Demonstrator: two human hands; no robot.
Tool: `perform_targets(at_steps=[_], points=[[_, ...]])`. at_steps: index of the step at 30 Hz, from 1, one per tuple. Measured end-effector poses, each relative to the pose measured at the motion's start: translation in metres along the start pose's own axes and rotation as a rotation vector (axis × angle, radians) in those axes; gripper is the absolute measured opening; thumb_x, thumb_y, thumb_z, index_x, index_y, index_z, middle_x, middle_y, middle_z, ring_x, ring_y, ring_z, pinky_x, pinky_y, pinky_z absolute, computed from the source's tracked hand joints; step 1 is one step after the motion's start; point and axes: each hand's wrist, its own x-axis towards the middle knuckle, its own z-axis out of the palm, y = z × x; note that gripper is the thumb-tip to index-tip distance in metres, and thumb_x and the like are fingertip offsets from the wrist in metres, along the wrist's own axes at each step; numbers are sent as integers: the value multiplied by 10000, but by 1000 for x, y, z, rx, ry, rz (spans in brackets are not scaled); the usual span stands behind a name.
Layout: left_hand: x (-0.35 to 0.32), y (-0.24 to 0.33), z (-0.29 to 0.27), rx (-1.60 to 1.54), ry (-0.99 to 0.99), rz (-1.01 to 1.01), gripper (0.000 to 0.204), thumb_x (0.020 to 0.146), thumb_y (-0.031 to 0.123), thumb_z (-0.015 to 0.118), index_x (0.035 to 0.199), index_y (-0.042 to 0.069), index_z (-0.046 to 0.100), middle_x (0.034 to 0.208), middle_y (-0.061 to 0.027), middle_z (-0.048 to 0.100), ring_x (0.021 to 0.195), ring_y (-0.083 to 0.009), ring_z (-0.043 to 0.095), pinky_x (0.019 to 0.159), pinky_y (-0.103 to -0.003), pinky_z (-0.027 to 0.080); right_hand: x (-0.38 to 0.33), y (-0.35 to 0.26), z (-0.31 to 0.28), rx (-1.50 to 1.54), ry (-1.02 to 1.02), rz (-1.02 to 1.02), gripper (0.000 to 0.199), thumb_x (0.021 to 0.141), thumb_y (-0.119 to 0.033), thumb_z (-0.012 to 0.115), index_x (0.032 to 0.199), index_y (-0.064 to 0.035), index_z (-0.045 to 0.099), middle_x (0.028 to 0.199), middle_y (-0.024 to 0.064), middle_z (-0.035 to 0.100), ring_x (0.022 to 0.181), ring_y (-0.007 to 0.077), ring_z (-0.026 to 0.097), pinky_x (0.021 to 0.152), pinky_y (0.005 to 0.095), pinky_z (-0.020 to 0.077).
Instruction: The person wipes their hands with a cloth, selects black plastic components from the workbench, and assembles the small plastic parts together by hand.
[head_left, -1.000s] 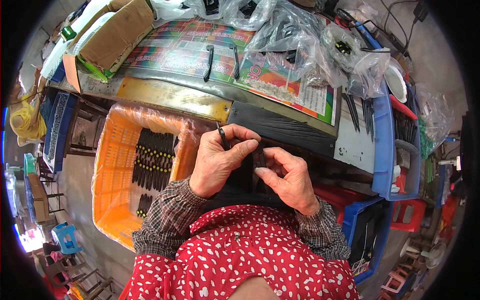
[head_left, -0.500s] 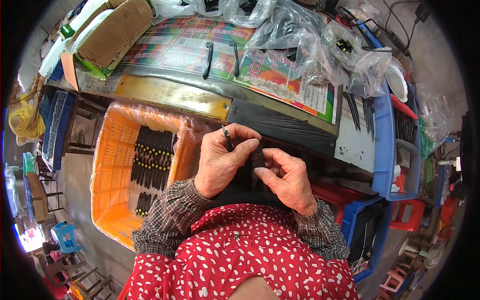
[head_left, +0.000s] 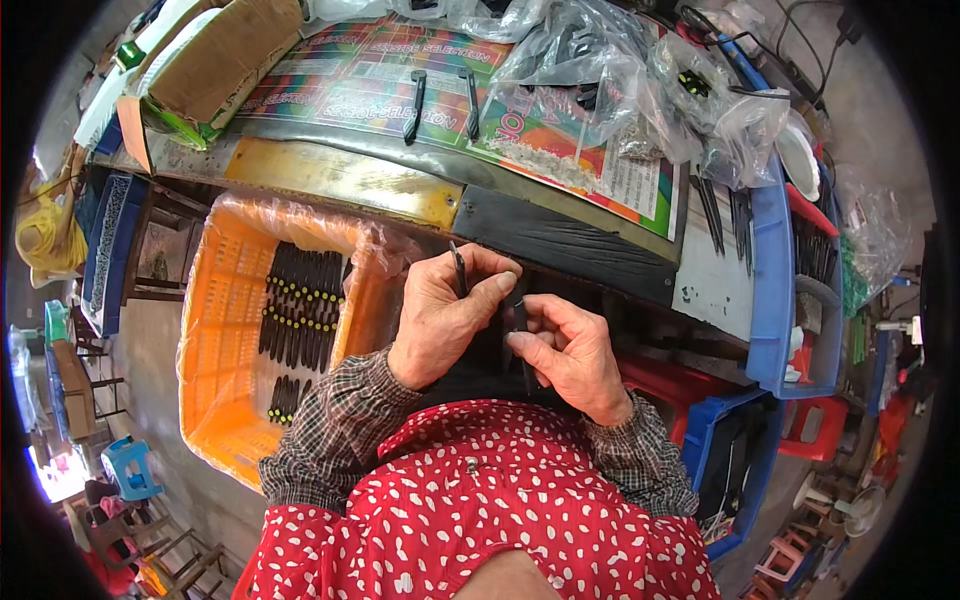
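My left hand [head_left: 445,315] is closed in front of the bench edge, with a slim black piece [head_left: 459,270] standing up between its fingers. Thumb and forefinger of that hand pinch close to the top of a dark, flat, narrow piece [head_left: 519,318]. My right hand [head_left: 575,350] grips this dark piece between thumb and curled fingers. Its lower end points down toward my lap; fine details are too small to tell. Two long black parts [head_left: 415,106] lie apart on the printed sheet beyond my hands. Rows of black parts with yellow dots [head_left: 300,305] fill some of the orange basket [head_left: 222,400] at left.
The bench has a brass-coloured edge plate [head_left: 340,183] and a scored black block [head_left: 560,235]. Clear plastic bags [head_left: 600,90] and a cardboard box [head_left: 225,60] crowd its back. Blue bins [head_left: 768,290] and a red stool [head_left: 815,430] stand at right.
The slim black piece in my left hand has tilted slightly. Both hands stay nearly in place, still holding their pieces, while the whole view has shifted a little.
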Motion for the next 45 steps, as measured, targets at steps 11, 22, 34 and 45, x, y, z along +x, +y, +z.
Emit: perform_targets(at_steps=[11, 22, 34, 45], points=[[-2, 3, 1, 14, 19, -57, 193, 917, 114, 650, 1081, 14, 638, 813, 30, 605, 594, -9, 459, 508, -162, 354, 0, 0, 1, 107, -37, 67, 231, 888, -29, 652, 1102, 35, 592, 776, -39, 561, 560, -16, 450, 473, 163, 360], [-3, 6, 1, 58, 59, -3, 219, 971, 103, 539, 1155, -16, 554, 873, -13, 577, 598, -40, 460, 523, -184, 366, 0, 4, 0, 157, -32, 68, 236, 887, -26, 654, 1105, 42, 593, 755, -30, 546, 522, -10, 458, 438, 161, 364], [-34, -1, -17, -78, -44, -109, 195, 992, 130, 522, 1119, -16, 545, 872, -39, 613, 682, -73, 538, 599, -210, 442, -1, 3, 3, 178, -2, 37, 406, 873, 33, 638, 1261, 28, 516, 782, -11, 557, 541, 1, 482, 452, 158, 390], [-37, -15, -10, -77, -12, -31, 146, 943, 59, 599, 1057, -30, 589, 856, -44, 664, 803, -47, 587, 685, -197, 470, -2, 4, 5, 187, 0, 2, 446, 872, 43, 632, 1291, 35, 481, 844, 15, 602, 573, 12, 519, 466, 158, 410]])
